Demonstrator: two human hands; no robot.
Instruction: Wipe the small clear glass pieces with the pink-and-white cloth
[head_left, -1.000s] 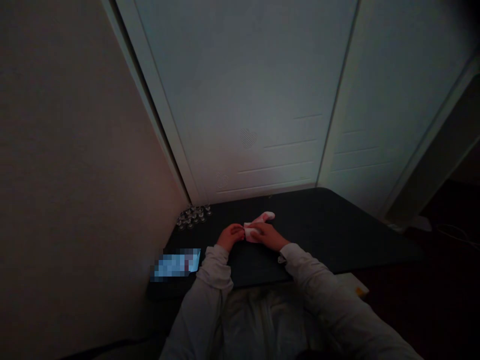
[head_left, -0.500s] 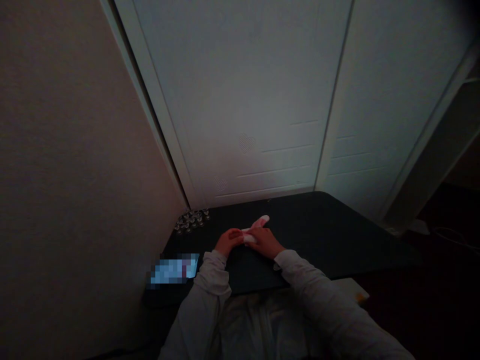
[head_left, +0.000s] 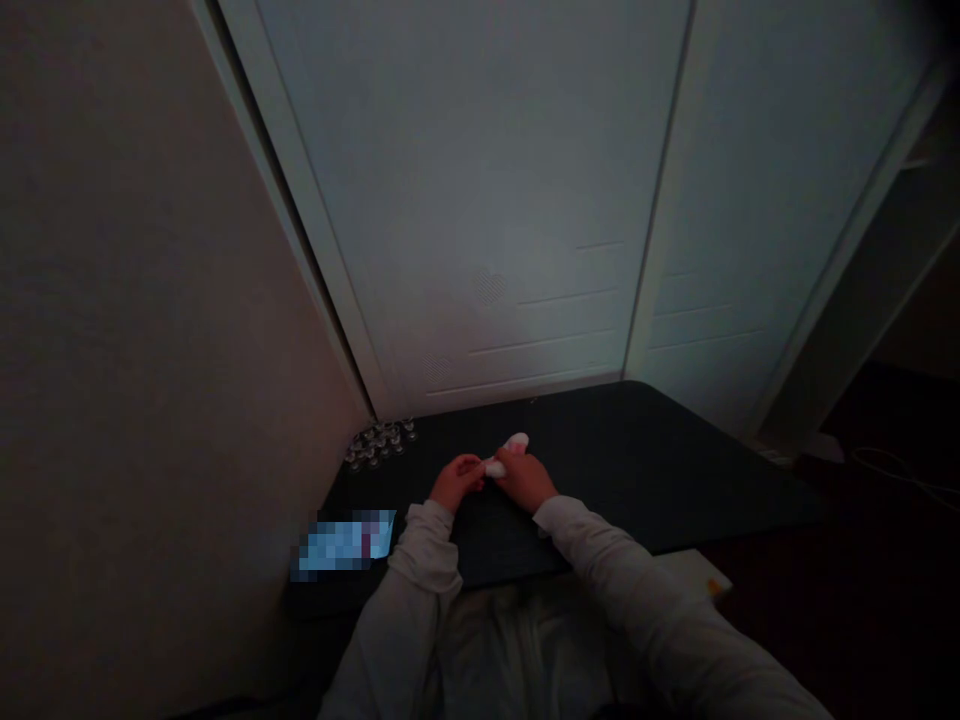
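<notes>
In dim light both my hands meet on a dark table (head_left: 637, 450). My left hand (head_left: 456, 480) is closed in a pinch on the near end of a small white and pink piece, perhaps folded paper or cloth (head_left: 507, 455). My right hand (head_left: 526, 478) is closed over the same piece from the right, and only its far tip shows beyond my fingers. Light long sleeves cover both arms.
A cluster of several small shiny objects (head_left: 379, 443) lies at the table's far left corner. A lit, blurred-out screen (head_left: 343, 540) lies at the near left edge. White panelled doors (head_left: 487, 200) rise behind the table, a wall stands on the left, and a pale flat object (head_left: 694, 575) lies at the right.
The white and pink piece has become narrower and more covered by my hands, which have drawn closer together. The view has shifted slightly.
</notes>
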